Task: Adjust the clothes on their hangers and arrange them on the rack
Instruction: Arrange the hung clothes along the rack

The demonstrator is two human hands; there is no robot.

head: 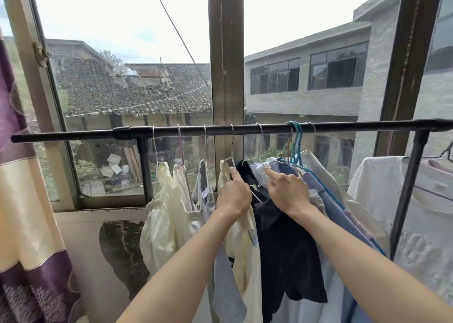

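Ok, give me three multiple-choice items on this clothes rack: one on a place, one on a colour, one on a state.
1. Where does the dark navy garment hang?
A. At the rail's far left end
B. Between the two hands
C. On the curtain

2. What colour are the bunched hangers right of the hands?
A. Red
B. Black
C. Teal blue

3. What is the left hand doing?
A. Gripping the cream garment at its hanger
B. Resting open on the sill
C. Holding the rail

Answers: 1 B, it hangs between the left hand and the right hand. 2 C, their hooks show teal blue. 3 A, its fingers curl around the cream fabric.
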